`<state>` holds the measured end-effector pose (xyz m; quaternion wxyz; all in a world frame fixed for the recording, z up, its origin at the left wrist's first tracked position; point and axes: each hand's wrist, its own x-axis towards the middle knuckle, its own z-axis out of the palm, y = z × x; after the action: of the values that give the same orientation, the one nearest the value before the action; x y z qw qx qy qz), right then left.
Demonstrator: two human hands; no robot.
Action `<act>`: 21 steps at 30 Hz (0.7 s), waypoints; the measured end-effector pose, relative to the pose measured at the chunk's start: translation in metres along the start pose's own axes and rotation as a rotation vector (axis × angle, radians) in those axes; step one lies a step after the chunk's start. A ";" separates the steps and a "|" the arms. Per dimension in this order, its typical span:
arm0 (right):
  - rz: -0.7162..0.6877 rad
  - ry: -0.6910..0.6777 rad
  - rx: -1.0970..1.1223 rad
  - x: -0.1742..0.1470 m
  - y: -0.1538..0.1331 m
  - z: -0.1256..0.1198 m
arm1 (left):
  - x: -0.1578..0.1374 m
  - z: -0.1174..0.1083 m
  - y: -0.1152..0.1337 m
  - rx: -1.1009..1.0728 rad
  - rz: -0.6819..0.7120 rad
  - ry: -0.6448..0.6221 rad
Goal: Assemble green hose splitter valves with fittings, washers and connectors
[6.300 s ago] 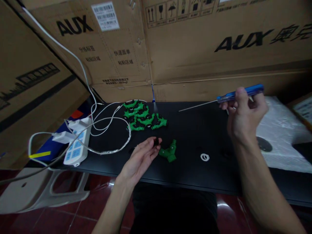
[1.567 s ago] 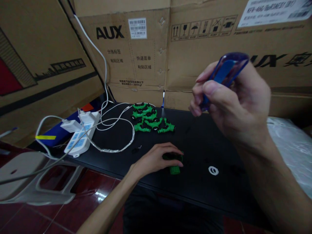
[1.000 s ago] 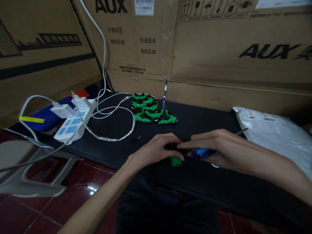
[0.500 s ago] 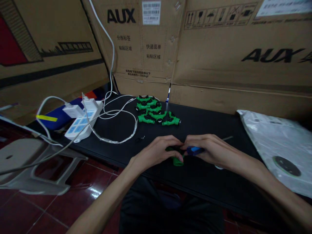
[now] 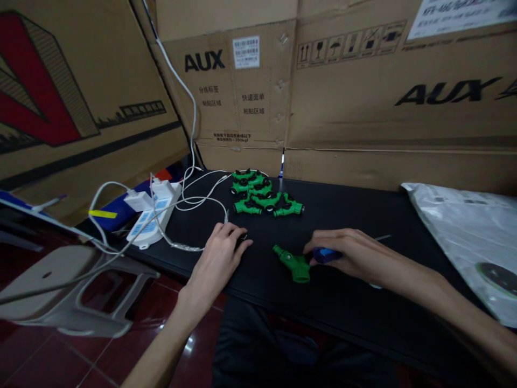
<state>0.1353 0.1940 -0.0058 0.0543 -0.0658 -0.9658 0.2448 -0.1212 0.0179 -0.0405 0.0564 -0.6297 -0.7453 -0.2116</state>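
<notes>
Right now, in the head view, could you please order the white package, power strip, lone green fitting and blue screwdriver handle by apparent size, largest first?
White package, cut off at right
Power strip
Lone green fitting
Blue screwdriver handle (visible part; rest hidden)

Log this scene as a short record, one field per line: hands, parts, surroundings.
Left hand: back upward, fingers at a small dark part; grip unclear
Right hand: closed around a blue-handled screwdriver, its shaft showing beyond the hand
Single green fitting: on the black table, between the hands; contact with right fingers unclear
Other green fittings: clustered farther back
Left side: white power strip with adapters plugged in
Right side: white plastic package
Background: cardboard boxes, "AUX" printed
</notes>
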 end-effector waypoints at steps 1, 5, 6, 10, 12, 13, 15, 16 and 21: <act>-0.001 -0.003 -0.005 0.001 -0.001 -0.001 | 0.001 0.000 -0.001 -0.006 -0.010 -0.015; -0.015 0.065 -0.018 0.003 -0.004 -0.008 | 0.007 0.002 -0.005 -0.034 -0.021 -0.077; -0.027 0.099 -0.018 0.003 -0.004 -0.012 | 0.009 0.002 -0.006 -0.033 -0.007 -0.092; -0.098 0.188 -0.024 0.006 -0.014 -0.037 | 0.015 0.004 -0.009 -0.043 0.068 -0.103; -0.145 0.218 -0.053 0.011 -0.024 -0.052 | 0.019 0.003 -0.007 -0.093 0.073 -0.082; -0.171 0.231 -0.065 0.015 -0.029 -0.059 | 0.022 0.002 -0.004 -0.130 0.075 -0.068; -0.214 0.249 -0.073 0.023 -0.041 -0.071 | 0.028 -0.002 0.006 -0.220 0.092 -0.042; -0.234 0.257 -0.070 0.028 -0.046 -0.076 | 0.031 -0.003 0.012 -0.276 0.110 -0.034; -0.253 0.286 -0.088 0.047 -0.068 -0.091 | 0.046 0.001 0.044 -0.658 0.155 -0.108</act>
<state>0.0950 0.1844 0.1095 0.2183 0.0196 -0.9586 0.1817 -0.0874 0.0659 -0.0147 -0.1735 -0.6790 -0.5890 -0.4024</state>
